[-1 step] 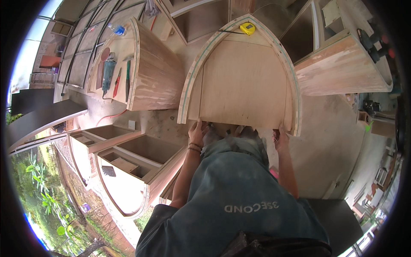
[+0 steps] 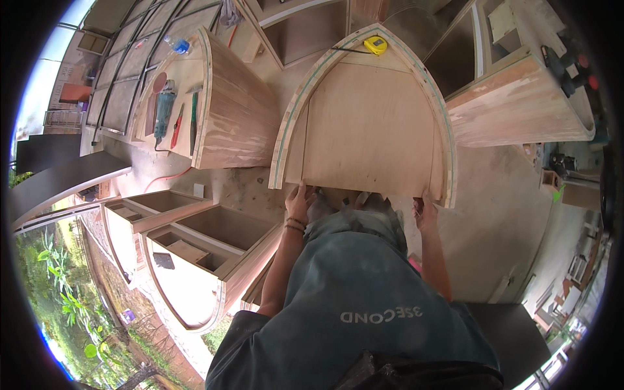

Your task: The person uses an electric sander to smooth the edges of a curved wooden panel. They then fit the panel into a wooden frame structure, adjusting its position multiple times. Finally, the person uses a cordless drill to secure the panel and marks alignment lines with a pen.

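Note:
In front of me lies a pale plywood panel (image 2: 370,130), set inside a pointed-arch wooden frame (image 2: 294,107) with a thin green line along its rim. My left hand (image 2: 299,205) is closed on the panel's near edge at its left corner. At the right corner, my right hand (image 2: 426,213) grips the same edge, with some fingers hidden beneath it. A yellow tape measure (image 2: 375,45) rests at the arch's tip, beside a thin dark strip (image 2: 350,49).
On a similar arched cabinet (image 2: 237,104) at left lie an angle grinder (image 2: 165,112), red-handled pliers (image 2: 177,127), a hammer (image 2: 194,117) and a bottle (image 2: 177,45). Unfinished cabinets (image 2: 214,227) stand at lower left; another cabinet (image 2: 520,107) is at right, with a dark power tool (image 2: 562,70).

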`<control>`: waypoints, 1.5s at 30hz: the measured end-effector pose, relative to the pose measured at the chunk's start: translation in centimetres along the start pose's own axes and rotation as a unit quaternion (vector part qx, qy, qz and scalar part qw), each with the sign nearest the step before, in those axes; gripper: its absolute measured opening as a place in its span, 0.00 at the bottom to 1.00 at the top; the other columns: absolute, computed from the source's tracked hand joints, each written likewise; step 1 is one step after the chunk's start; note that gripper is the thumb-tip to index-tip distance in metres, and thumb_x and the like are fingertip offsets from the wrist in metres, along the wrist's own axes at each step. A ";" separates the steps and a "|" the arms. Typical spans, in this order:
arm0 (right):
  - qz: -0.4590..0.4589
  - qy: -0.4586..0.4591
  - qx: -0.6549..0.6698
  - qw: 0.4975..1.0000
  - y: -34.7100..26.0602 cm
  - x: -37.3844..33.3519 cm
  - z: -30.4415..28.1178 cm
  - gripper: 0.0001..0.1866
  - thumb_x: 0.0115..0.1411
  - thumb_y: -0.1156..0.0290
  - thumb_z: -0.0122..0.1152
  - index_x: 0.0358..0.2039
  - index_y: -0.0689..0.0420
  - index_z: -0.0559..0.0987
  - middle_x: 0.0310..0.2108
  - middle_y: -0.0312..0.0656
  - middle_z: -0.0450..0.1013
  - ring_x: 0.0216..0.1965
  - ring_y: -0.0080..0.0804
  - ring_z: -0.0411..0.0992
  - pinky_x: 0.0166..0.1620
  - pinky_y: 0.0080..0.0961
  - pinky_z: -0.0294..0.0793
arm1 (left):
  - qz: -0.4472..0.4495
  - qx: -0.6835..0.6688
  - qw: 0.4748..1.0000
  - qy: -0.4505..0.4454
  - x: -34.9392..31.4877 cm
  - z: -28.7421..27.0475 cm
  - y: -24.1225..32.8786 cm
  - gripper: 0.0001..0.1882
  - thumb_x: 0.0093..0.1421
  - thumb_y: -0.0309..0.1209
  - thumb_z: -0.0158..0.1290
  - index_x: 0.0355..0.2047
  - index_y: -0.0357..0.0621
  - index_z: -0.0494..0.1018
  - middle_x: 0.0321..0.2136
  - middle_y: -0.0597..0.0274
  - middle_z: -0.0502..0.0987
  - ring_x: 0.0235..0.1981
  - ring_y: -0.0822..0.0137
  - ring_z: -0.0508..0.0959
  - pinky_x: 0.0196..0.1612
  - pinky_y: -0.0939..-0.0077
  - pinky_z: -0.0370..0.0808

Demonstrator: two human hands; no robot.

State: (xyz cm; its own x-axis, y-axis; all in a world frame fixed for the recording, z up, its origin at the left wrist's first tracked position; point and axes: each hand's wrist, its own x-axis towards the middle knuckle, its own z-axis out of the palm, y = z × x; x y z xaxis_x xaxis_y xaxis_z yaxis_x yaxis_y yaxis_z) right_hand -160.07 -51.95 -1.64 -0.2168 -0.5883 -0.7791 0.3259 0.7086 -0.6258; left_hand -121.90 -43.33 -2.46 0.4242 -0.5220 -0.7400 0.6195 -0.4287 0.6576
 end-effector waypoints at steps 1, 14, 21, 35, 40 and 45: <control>0.001 0.006 0.000 1.000 0.0 -0.1 0.1 0.23 0.61 0.46 0.64 0.38 0.56 0.78 0.25 0.32 0.70 0.26 0.21 0.65 0.28 0.21 0.65 | 0.000 -0.002 1.000 0.000 0.2 -0.1 -0.2 0.25 0.67 0.44 0.54 0.55 0.35 0.71 0.46 0.54 0.80 0.48 0.62 0.81 0.42 0.71 0.79; -0.029 -0.089 -0.201 0.975 1.4 -3.3 2.5 0.25 0.62 0.47 0.62 0.35 0.61 0.81 0.32 0.39 0.77 0.32 0.27 0.71 0.35 0.28 0.70 | 0.065 0.251 0.958 -0.122 0.5 -3.4 0.7 0.28 0.63 0.46 0.58 0.53 0.33 0.74 0.39 0.58 0.82 0.38 0.67 0.82 0.40 0.74 0.79; -0.166 -0.164 -0.444 0.865 4.5 -2.0 5.0 0.24 0.61 0.52 0.62 0.36 0.66 0.83 0.31 0.45 0.80 0.34 0.33 0.76 0.39 0.32 0.73 | -0.053 0.403 0.879 -0.250 4.0 -8.5 -5.2 0.36 0.63 0.57 0.53 0.56 0.35 0.73 0.53 0.52 0.77 0.56 0.62 0.74 0.60 0.67 0.69; -0.473 -0.121 -0.570 0.661 -4.1 -1.3 9.3 0.28 0.55 0.54 0.64 0.55 0.52 0.75 0.61 0.52 0.65 0.62 0.52 0.62 0.61 0.47 0.63 | -0.027 0.700 0.712 -0.035 4.8 -15.7 -11.9 0.18 0.56 0.46 0.54 0.40 0.53 0.84 0.42 0.47 0.82 0.47 0.51 0.81 0.52 0.61 0.77; -0.469 -0.109 -0.632 0.607 -4.3 -1.9 10.2 0.39 0.55 0.52 0.64 0.66 0.46 0.65 0.68 0.56 0.53 0.70 0.58 0.47 0.69 0.57 0.46 | -0.014 0.753 0.656 -0.056 5.4 -14.6 -13.1 0.18 0.60 0.44 0.51 0.42 0.48 0.83 0.44 0.48 0.81 0.48 0.49 0.81 0.51 0.58 0.77; -0.512 -0.125 -0.606 0.596 -3.5 -0.1 9.0 0.39 0.59 0.45 0.54 0.69 0.47 0.62 0.72 0.54 0.46 0.70 0.57 0.47 0.70 0.58 0.41 | -0.058 0.707 0.704 0.032 3.4 -12.0 -11.9 0.28 0.62 0.55 0.49 0.41 0.43 0.83 0.44 0.44 0.81 0.49 0.47 0.80 0.53 0.56 0.75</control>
State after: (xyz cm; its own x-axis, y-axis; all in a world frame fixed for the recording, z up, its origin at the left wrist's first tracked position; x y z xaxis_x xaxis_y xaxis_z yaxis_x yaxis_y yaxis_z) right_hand -152.90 -57.88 1.02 0.4616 -0.8866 -0.0309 -0.7968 -0.3991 -0.4537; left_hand -119.89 -31.13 -14.57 0.4816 -0.4080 -0.7756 -0.6059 -0.7945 0.0417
